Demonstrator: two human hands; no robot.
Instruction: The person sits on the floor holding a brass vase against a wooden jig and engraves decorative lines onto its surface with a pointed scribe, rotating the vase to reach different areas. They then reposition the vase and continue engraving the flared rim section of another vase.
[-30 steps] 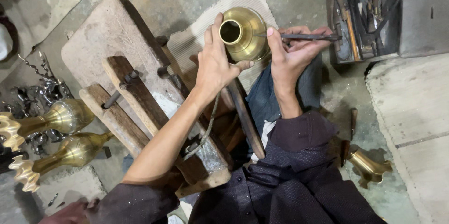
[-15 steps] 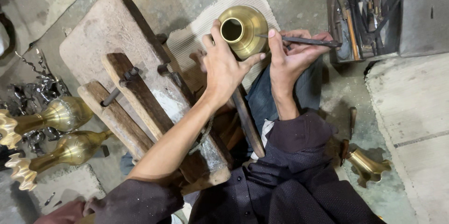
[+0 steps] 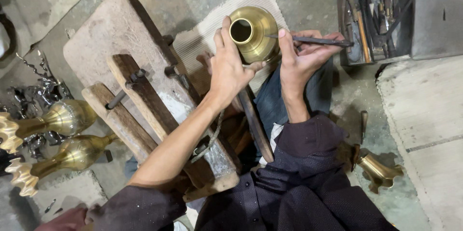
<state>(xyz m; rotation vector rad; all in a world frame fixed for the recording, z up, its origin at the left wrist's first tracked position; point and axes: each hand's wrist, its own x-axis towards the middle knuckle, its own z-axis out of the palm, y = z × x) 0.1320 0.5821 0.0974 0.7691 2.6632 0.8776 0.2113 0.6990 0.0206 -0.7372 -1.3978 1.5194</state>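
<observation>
Hands (image 3: 230, 69) (image 3: 301, 57) steady brass pot (image 3: 253, 33), right holding metal tool (image 3: 316, 41)

Two bare hands, left hand (image 3: 230, 69) and right hand (image 3: 300, 60), upper centre of the frame. Forearms bare to the elbow. Dark shirt (image 3: 294, 187), finely dotted weave, sleeves pushed up in bunched folds, small buttons down the front, lower centre. Blue denim trousers (image 3: 272, 103) mid-frame, pale cloth edge at the waist.

Left hand (image 3: 230, 69) outstretched, grip cupped; right hand (image 3: 303, 56) curled, grip pinched.
</observation>
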